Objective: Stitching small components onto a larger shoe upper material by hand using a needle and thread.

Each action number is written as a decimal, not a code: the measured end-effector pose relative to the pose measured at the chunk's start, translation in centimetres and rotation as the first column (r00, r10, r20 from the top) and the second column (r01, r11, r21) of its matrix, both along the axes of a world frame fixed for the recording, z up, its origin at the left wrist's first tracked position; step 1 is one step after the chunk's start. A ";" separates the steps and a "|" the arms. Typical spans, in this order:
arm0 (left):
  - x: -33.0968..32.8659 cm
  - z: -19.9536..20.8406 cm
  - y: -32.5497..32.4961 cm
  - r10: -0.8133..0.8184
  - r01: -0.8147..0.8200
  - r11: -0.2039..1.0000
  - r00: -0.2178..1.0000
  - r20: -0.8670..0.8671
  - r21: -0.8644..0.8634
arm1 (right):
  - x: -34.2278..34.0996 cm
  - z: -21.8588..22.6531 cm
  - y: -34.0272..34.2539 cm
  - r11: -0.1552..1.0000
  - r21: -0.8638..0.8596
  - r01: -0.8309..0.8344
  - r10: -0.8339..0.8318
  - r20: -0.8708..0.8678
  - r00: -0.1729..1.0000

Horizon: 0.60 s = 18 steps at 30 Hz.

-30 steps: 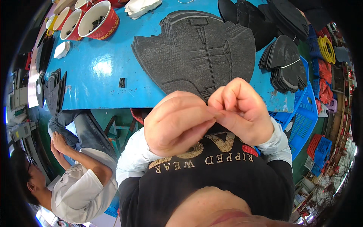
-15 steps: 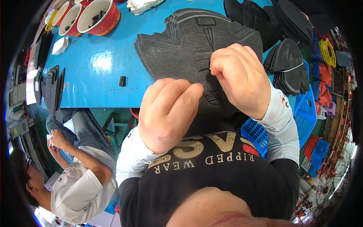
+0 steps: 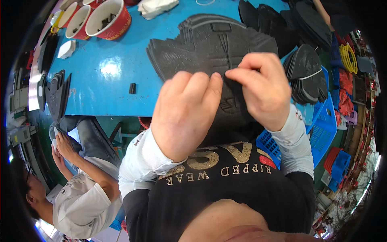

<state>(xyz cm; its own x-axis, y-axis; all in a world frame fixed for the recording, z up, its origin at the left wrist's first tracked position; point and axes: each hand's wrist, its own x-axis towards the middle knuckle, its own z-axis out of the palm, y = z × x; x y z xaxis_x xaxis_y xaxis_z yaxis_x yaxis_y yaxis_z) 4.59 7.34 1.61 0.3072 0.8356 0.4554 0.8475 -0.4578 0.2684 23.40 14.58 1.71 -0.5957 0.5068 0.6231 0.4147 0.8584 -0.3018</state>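
Observation:
A stack of black, textured flat pieces (image 3: 193,54), like shoe uppers with pointed side flaps, lies at the table's near edge in front of me. Its top piece has a seam or slit down the middle and short cross lines. My left hand (image 3: 185,113) is closed over the left near part of the stack, thumb against curled fingers. Close to it, my right hand (image 3: 264,86) pinches with thumb and forefinger above the middle line. Their tips are only a small gap apart. What either pinch holds, if anything, is too small or hidden to make out.
A small black bundle (image 3: 132,88) lies on the blue table (image 3: 92,94). Red-and-white tubs (image 3: 117,30) with black bits stand far left. Bound black pieces (image 3: 308,74) are at right, above blue baskets (image 3: 324,125). A person (image 3: 86,197) sits at left; another arm (image 3: 322,14) shows far right.
My left hand has moved up over the stack. My right hand has shifted slightly right and down, its forefinger now more stretched toward the left thumb. An arm has appeared at the far right.

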 end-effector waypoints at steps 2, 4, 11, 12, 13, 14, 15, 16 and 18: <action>-0.4 0.5 -0.1 -0.031 0.031 0.998 1.000 0.004 -0.046 | -0.5 -0.6 -0.2 1.000 0.005 -0.008 0.008 0.005 1.000; -0.8 0.1 0.1 -0.071 0.072 0.997 0.997 0.045 -0.028 | -0.7 -1.2 -0.6 1.000 -0.009 0.025 -0.024 0.040 0.999; -0.5 0.5 -0.9 -0.096 0.095 0.995 0.993 0.070 0.023 | -0.1 -0.3 -2.0 0.999 0.027 0.047 -0.049 0.092 0.995; -0.5 0.7 -0.9 -0.105 0.104 0.994 0.994 0.042 0.015 | -0.1 -0.1 -2.1 0.999 0.039 0.037 -0.040 0.084 0.996; -0.5 0.9 -0.9 -0.097 0.097 0.995 0.995 0.014 0.017 | -0.1 0.0 -2.1 0.999 0.032 0.032 -0.035 0.114 0.993; -0.6 1.1 -0.8 -0.095 0.094 0.995 0.995 0.008 0.032 | -0.1 0.2 -2.1 0.999 0.029 0.034 -0.037 0.146 0.989; -0.7 1.2 -0.8 -0.096 0.096 0.995 0.995 -0.012 0.010 | -0.3 0.2 -2.0 0.999 0.038 0.037 -0.042 0.153 0.987; -0.7 1.2 -0.9 -0.098 0.097 0.995 0.995 -0.032 -0.012 | -0.3 0.2 -2.0 0.998 0.053 0.035 -0.043 0.149 0.988; -0.7 0.8 -0.8 -0.090 0.090 0.996 0.996 -0.030 0.023 | -0.3 0.2 -1.8 0.998 0.041 0.041 -0.047 0.148 0.988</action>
<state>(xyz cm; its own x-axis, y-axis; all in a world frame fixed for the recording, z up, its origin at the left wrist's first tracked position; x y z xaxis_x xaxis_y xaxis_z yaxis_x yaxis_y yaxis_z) 3.86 6.53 2.42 0.3938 0.7927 0.4654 0.8098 -0.5387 0.2322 23.11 12.74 1.94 -0.6610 0.5126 0.5480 0.4905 0.8478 -0.2015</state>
